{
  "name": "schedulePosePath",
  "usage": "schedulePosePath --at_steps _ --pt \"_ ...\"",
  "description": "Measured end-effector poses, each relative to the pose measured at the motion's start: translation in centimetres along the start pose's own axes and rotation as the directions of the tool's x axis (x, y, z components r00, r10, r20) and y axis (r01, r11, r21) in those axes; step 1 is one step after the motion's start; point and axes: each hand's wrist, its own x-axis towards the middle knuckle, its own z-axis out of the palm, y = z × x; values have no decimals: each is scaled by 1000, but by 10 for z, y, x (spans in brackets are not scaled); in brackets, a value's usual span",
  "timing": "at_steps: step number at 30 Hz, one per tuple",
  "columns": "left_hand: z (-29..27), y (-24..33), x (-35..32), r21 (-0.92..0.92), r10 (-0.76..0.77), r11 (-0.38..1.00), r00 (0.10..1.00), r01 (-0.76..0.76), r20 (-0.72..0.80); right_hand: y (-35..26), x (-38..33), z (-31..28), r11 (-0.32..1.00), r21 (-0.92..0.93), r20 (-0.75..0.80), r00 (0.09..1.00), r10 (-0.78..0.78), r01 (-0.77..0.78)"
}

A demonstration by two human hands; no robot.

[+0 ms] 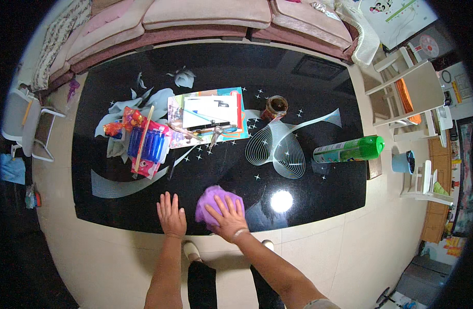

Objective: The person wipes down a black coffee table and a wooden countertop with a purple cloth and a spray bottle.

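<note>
A purple cloth [208, 199] lies bunched near the front edge of the glossy black table [324, 198]. My right hand [229, 221] rests flat over its right part with the fingers spread, covering some of it. To the left of the cloth, my left hand [171, 217] lies open on the tabletop, holding nothing, its fingers stretched forward. Past my left hand sit a pink package with blue tubes [146, 146] and a thin wooden stick [144, 139] across it. Paper and booklets [208, 109], with pens and scissors [216, 135] on top, are stacked farther back.
A green spray can [350, 150] lies on its side at the table's right. Behind the middle stands a brown jar [275, 107]. A pink sofa [205, 15] borders the far side. White chairs [409, 92] and a blue bin [403, 161] are to the right.
</note>
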Motion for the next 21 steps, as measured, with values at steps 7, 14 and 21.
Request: schedulePosePath --at_steps 7,14,21 --pt "-9 4 2 8 -11 1000 1000 11 21 172 -161 27 855 -114 -472 784 402 -507" --pt "-6 -1 0 -1 -1 1000 999 1 40 66 9 -35 878 -116 -272 865 422 -465" --pt "-8 0 0 -36 -11 999 999 12 42 -15 126 -55 978 -100 -196 968 158 -180"
